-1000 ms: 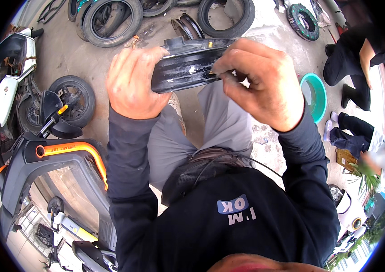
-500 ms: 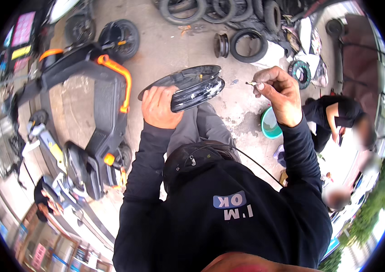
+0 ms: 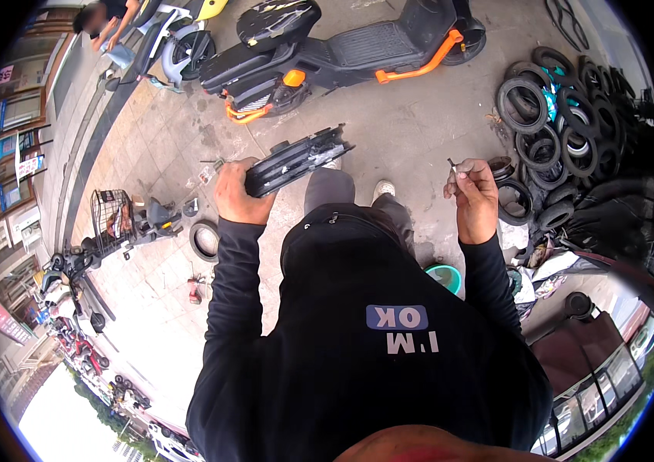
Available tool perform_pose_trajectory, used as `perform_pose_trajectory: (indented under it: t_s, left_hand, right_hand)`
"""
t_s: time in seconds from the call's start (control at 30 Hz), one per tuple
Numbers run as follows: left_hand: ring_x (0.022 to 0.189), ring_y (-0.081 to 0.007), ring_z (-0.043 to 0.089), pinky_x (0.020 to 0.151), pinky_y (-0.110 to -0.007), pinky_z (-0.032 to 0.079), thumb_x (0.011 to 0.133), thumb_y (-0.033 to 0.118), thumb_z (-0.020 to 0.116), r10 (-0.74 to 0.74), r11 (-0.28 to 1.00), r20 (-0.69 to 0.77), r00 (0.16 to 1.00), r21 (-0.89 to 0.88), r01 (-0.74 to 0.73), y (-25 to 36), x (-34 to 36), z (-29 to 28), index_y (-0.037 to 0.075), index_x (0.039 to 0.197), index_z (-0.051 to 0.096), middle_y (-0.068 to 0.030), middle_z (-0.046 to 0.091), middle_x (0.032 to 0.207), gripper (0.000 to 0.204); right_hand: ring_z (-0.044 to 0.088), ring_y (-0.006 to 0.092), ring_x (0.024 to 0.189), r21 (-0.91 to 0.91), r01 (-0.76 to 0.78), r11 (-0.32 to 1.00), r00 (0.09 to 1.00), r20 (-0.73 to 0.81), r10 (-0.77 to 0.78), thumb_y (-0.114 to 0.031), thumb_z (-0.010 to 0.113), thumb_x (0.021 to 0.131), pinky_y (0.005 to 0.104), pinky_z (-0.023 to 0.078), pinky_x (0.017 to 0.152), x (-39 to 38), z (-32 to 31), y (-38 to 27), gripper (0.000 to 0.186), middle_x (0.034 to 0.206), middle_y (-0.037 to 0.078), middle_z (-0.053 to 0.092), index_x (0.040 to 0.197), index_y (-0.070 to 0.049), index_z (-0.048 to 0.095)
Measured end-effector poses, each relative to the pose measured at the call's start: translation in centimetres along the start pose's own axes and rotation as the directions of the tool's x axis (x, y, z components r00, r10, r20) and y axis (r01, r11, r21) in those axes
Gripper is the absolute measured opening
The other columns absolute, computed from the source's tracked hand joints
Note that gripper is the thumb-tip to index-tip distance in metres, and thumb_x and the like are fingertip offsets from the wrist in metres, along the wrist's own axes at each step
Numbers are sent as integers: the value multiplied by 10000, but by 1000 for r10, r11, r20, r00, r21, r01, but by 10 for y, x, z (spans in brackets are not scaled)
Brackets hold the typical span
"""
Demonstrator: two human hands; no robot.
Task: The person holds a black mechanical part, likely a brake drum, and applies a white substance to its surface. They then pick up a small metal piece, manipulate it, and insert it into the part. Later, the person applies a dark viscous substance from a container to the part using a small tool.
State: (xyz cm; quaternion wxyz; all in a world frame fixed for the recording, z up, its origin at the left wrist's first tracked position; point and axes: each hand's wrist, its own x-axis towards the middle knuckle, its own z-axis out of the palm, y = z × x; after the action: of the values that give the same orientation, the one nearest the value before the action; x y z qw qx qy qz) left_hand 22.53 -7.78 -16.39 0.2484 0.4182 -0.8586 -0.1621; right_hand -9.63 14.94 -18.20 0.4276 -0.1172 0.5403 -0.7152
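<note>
My left hand (image 3: pixel 242 192) is closed round the left end of a black wheel rim (image 3: pixel 300 162). The rim is seen nearly edge-on, its right end tilted up, with pale scuffs along its channel. It is held off the ground in front of my knees. To the right, my right hand (image 3: pixel 475 196) pinches a small thin piece (image 3: pixel 452 165) with a dark tip between thumb and fingers. The piece is too small for me to name its kind. It points up and left, well apart from the rim.
A black scooter (image 3: pixel 350 52) with orange bars stands ahead. Several tyres (image 3: pixel 523 105) are heaped at the right. A green basin (image 3: pixel 454 277) sits near my right forearm. On the left lie a loose tyre (image 3: pixel 194 240) and a red tool (image 3: pixel 195 291). Another person (image 3: pixel 113 31) is far left.
My view has turned to the left, so the scooter now lies across the top and the tyres at the right. The rim has tipped from showing its face to nearly edge-on. Both hands keep their holds.
</note>
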Motion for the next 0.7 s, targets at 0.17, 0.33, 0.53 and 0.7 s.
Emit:
perform_pose_trajectory:
  t_s: [0.17, 0.33, 0.53, 0.7]
  left_hand:
    - [893, -352, 668, 829, -409, 532, 618, 94, 885, -320, 928, -308, 896, 86, 361, -146, -45, -88, 26, 1072, 671, -147, 679, 968, 507]
    - [880, -279, 698, 843, -367, 544, 599, 77, 894, -553, 783, -479, 682, -19, 621, -301, -45, -164, 5, 1106, 690, -137, 723, 981, 552]
    - [890, -287, 695, 879, -358, 542, 657, 157, 931, -344, 850, -432, 834, 234, 472, -456, 75, -266, -14, 1095, 692, -134, 730, 995, 528]
    - [863, -213, 676, 837, -327, 538, 657, 159, 947, -345, 872, -423, 838, 185, 453, -554, 215, -308, -24, 1125, 695, -121, 733, 982, 562]
  right_hand:
    - [577, 147, 791, -214, 79, 974, 973, 227, -29, 23, 557, 982, 311, 494, 726, 72, 151, 11, 92, 957, 58, 611, 1042, -16, 616]
    - [590, 147, 824, -256, 83, 963, 940, 340, 9, 30, 562, 976, 309, 502, 739, 143, 333, 71, 138, 1003, 78, 639, 1087, 6, 641]
    - [602, 145, 809, -296, 81, 952, 956, 293, 10, 36, 570, 972, 297, 509, 738, 205, 503, 127, 144, 960, 69, 660, 1077, 25, 668]
    - [606, 133, 797, -335, 140, 932, 979, 190, -78, 30, 582, 971, 280, 511, 725, 282, 609, 147, 168, 954, 67, 677, 1102, 43, 686]
